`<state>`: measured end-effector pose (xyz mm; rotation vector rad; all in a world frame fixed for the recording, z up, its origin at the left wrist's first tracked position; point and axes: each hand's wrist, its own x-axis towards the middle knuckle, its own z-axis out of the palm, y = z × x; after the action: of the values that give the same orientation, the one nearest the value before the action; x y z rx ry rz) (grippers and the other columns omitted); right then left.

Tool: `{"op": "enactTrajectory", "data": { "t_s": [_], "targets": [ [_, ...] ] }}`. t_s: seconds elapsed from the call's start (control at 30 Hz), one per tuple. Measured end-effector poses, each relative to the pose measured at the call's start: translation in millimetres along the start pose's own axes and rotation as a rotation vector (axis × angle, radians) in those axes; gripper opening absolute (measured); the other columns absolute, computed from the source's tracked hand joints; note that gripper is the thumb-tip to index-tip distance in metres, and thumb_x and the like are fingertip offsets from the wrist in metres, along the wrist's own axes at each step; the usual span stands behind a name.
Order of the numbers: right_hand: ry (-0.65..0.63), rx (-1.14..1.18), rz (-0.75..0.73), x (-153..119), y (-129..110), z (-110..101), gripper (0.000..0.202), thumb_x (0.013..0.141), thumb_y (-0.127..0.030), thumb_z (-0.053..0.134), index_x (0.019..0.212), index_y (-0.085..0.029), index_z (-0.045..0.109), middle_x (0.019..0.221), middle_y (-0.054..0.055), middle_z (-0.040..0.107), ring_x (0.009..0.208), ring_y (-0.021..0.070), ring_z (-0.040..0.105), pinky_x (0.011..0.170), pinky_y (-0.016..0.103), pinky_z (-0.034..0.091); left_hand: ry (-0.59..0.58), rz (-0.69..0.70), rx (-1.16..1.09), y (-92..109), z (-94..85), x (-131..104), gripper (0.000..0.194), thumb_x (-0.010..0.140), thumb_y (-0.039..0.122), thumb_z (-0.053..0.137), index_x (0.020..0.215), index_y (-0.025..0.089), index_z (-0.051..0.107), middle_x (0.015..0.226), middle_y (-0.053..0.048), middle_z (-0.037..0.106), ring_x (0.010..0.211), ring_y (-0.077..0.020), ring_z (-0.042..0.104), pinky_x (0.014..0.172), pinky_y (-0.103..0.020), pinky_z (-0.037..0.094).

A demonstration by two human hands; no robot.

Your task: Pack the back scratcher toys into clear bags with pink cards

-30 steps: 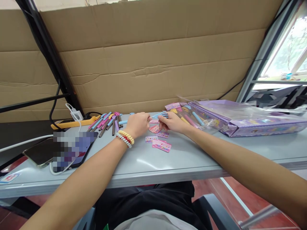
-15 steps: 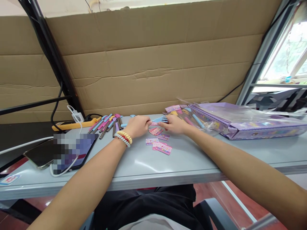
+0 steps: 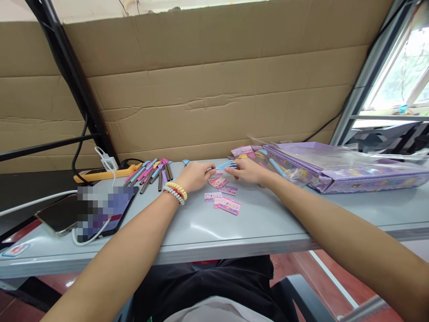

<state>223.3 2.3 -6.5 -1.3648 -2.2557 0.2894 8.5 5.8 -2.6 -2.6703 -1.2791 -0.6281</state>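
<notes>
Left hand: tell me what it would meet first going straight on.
Probably the blue hand-shaped head ahead of its fingertips, with the right hand just beyond; depth is hard to judge.

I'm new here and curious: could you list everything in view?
Table: one, grey, centre.
Cardboard: uncounted, brown, behind.
Posts: two, black left, grey right.
Window: one, bright, right.
Box: one, purple, right.
Plastic: uncounted, clear, around box.
Sticks: uncounted, multicoloured, left rear and by box.
Cards: several, pink and purple, centre.
Fork-like piece: one, light blue, centre.
Phones: two, dark, left.
Charger: one, white, left rear.
Tray-like object: one, yellow, left rear.
Chair: one, grey, below.
Trousers: one, black, below.
Left hand: one, on fork-like piece; bracelets yellow, red, pale at wrist.
Right hand: one, at piece.
</notes>
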Motion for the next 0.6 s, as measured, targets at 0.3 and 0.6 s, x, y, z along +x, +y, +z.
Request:
{"op": "enactTrajectory", "data": {
  "t_s": [0.3,0.6],
  "targets": [
    [0.68,-0.094,0.237,-2.8,43.8,-38.4,0.027,0.08,-0.041,0.049,0.078,-0.016,0.06,0.083,0.009,0.064,0.079,0.0207,0.055,0.073,0.033,0.04,-0.072,-0.012,0.014,-7.6,2.0,-0.3,0.031,0.089,0.036,0.039,0.099,0.025,0.066,0.092,-0.003,0.071,0.082,-0.0181,0.062,0.067,-0.026,0.044],
    [0.78,-0.523,0.866,-28.0,76.7,-75.9,0.055,0.068,-0.03,0.06,0.116,-0.003,0.055,0.128,0.028,0.045,0.119,0.0364,0.039,0.092,0.046,0.032,-0.111,-0.048,-0.002,-7.4,1.6,-0.1,0.034,0.089,0.037,0.036,0.1,0.024,0.065,0.094,-0.004,0.07,0.083,-0.0185,0.062,0.068,-0.027,0.044]
  ]
}}
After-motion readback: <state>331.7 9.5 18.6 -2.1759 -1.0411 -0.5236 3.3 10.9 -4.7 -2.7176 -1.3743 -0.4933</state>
